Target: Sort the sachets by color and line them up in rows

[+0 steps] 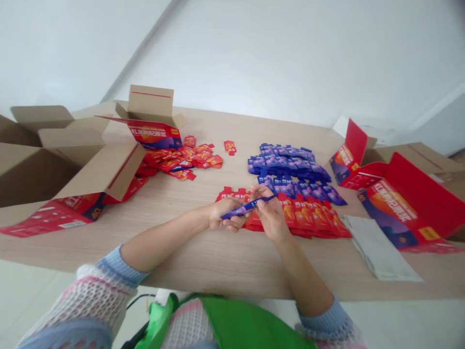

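A purple sachet [244, 209] is held slantwise between my two hands, above the front of the table. My left hand [225, 213] is closed round its lower end. With thumb and fingers, my right hand [271, 212] grips the upper end. Just beneath and beyond my hands lie rows of red sachets [308, 215], laid overlapping. Behind those, purple sachets [286, 162] are lined up in several rows. A loose heap of red sachets [181, 160] lies to the left, with a little purple showing among them.
Open cartons [54, 169] stand at the left, with another red carton [154, 133] behind. On the right are more open red cartons [395, 208] and a flat pale packet [379, 247]. A small red sachet pair [230, 147] lies mid-table [174, 242]. A white wall rises behind.
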